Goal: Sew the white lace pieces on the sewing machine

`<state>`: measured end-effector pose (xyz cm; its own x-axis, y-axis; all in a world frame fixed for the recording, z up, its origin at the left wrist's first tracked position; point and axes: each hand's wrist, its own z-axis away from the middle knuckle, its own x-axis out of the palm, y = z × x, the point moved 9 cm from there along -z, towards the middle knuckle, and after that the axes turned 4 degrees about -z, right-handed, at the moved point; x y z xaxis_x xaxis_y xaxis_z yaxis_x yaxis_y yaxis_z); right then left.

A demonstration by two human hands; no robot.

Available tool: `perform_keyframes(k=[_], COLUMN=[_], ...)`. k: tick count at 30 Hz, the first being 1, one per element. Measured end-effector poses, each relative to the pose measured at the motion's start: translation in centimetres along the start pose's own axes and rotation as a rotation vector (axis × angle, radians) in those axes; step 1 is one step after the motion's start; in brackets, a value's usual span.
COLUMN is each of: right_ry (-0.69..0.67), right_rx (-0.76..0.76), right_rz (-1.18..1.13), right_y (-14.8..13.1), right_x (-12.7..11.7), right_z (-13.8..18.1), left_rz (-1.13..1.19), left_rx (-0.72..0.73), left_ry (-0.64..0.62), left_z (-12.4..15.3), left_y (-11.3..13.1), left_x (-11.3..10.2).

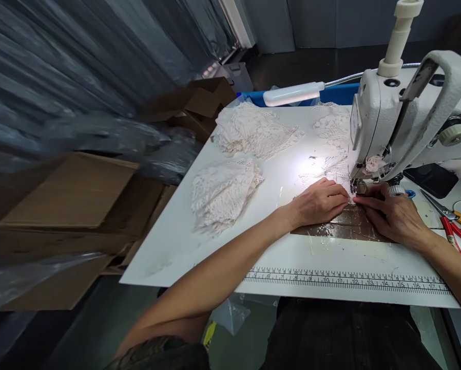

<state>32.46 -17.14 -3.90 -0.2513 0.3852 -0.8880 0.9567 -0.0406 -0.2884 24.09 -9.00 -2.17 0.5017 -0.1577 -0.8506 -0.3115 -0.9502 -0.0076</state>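
Note:
A white sewing machine [372, 118] stands at the right, its presser foot [354, 186] down near a piece of white lace [330, 163]. The lace spreads over the table behind my left hand [323, 201], whose bent fingers are pressed together on its near edge, just left of the foot. From the other side, my right hand [394, 216] reaches in with index finger and thumb closed on the same edge, in front of the foot. The fingertips of both hands almost meet there. Brown tape [346, 228] covers the table under my hands.
Two lace piles [253, 128] [226, 192] lie on the white table [169, 262]. A printed ruler [342, 280] runs along its front edge. Scissors [438, 205], red-handled cutters [448, 231] and a black phone [433, 180] lie right. Cardboard boxes [69, 190] stand left; a lamp [294, 94] shines above.

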Motion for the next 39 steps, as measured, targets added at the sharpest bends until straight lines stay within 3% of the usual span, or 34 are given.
perform_keyframes(k=[9, 19, 27, 31, 39], right_ry=[0.008, 0.043, -0.039, -0.015, -0.043], right_rx=[0.024, 0.250, 0.051, -0.027, -0.024], right_rz=[-0.017, -0.413, -0.129, -0.005, 0.163], right_y=[0.1, 2.1, 0.0, -0.8, -2.0], right_x=[0.0, -0.2, 0.3, 0.0, 0.0], right_z=[0.1, 0.2, 0.4, 0.5, 0.4], left_rz=[-0.133, -0.094, -0.127, -0.104, -0.072], left_rx=[0.079, 0.043, 0.065, 0.062, 0.042], left_ry=[-0.011, -0.078, -0.084, -0.114, -0.186], left_z=[-0.1, 0.0, -0.3, -0.3, -0.4], left_y=[0.9, 0.3, 0.6, 0.6, 0.6], left_x=[-0.2, 0.6, 0.3, 0.4, 0.1])
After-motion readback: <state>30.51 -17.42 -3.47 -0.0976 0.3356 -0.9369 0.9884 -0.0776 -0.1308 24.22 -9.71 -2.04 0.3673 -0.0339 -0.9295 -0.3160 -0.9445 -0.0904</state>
